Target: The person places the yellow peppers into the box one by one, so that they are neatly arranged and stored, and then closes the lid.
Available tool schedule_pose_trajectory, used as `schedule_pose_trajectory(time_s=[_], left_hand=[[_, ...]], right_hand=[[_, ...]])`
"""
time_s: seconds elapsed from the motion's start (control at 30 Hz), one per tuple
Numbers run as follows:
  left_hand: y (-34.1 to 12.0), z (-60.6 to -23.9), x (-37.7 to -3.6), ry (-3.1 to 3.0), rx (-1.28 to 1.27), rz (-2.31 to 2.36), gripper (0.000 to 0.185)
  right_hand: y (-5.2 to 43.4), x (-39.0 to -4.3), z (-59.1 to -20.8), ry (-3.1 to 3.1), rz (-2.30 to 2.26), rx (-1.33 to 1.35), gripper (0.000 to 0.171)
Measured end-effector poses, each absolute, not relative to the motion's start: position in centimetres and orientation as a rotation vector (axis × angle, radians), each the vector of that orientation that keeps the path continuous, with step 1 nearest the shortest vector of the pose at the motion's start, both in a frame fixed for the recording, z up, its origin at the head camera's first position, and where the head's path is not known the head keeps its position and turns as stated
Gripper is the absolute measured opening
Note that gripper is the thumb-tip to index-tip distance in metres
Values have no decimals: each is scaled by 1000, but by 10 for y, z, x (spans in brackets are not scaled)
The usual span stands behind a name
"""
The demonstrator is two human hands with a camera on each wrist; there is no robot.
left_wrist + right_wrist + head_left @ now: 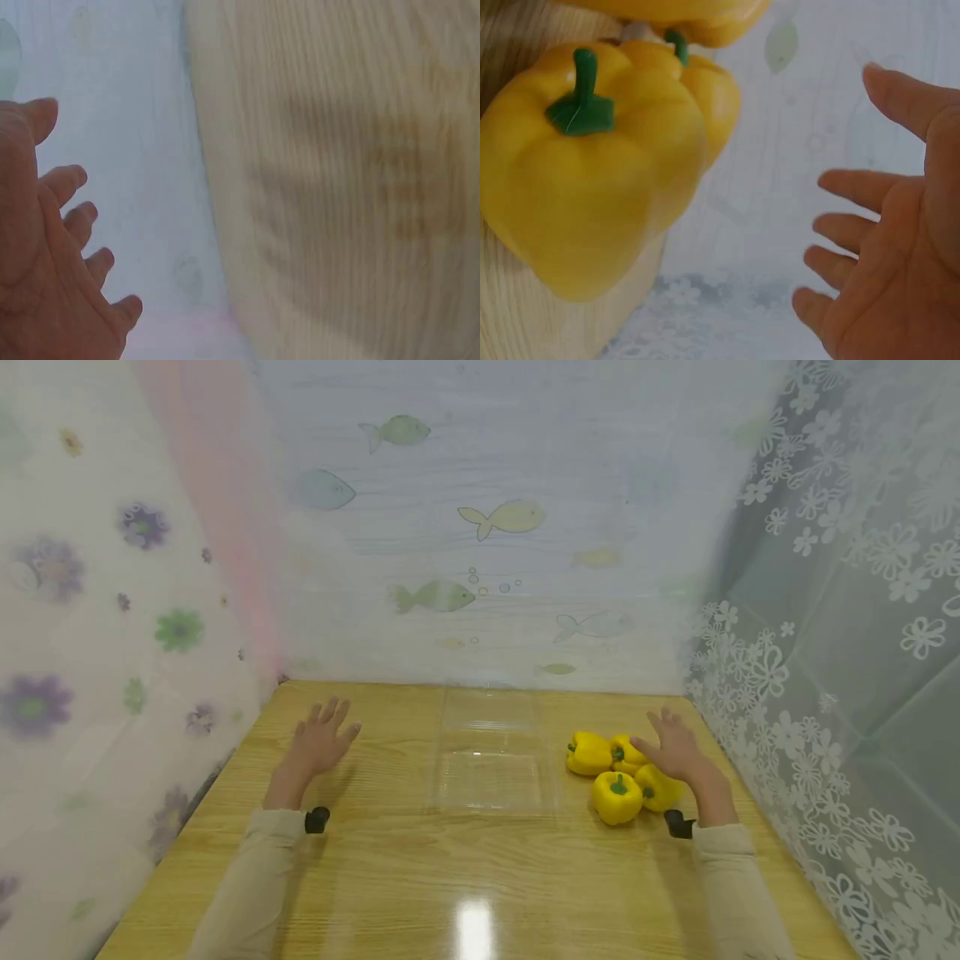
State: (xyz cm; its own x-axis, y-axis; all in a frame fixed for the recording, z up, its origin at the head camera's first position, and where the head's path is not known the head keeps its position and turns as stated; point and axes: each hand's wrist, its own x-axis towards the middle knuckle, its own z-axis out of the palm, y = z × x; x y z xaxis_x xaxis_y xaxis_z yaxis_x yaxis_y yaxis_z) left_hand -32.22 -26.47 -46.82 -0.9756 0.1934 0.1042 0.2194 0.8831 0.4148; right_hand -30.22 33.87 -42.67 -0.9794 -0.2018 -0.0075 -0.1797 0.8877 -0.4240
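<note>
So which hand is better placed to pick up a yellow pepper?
Probably the right hand: it hovers open directly over the four yellow peppers. The left hand is open across the clear tray, far from them.

Bright glare, seemingly blurred wrist views

Head view high, facing table (480, 877); wrist views close, sharing its wood.
</note>
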Motion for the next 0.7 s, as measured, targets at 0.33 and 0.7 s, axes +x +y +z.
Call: schedule_pose_trajectory(time_s=[0.33, 0.7], left_hand=[[-241, -498, -317, -2687, -549, -1177, 50], [-199, -524, -297, -2517, -582, -1611, 35]], right_hand=[[323, -281, -423, 2872, -875, -517, 55], [305, -255, -434, 2763, -961, -619, 66]])
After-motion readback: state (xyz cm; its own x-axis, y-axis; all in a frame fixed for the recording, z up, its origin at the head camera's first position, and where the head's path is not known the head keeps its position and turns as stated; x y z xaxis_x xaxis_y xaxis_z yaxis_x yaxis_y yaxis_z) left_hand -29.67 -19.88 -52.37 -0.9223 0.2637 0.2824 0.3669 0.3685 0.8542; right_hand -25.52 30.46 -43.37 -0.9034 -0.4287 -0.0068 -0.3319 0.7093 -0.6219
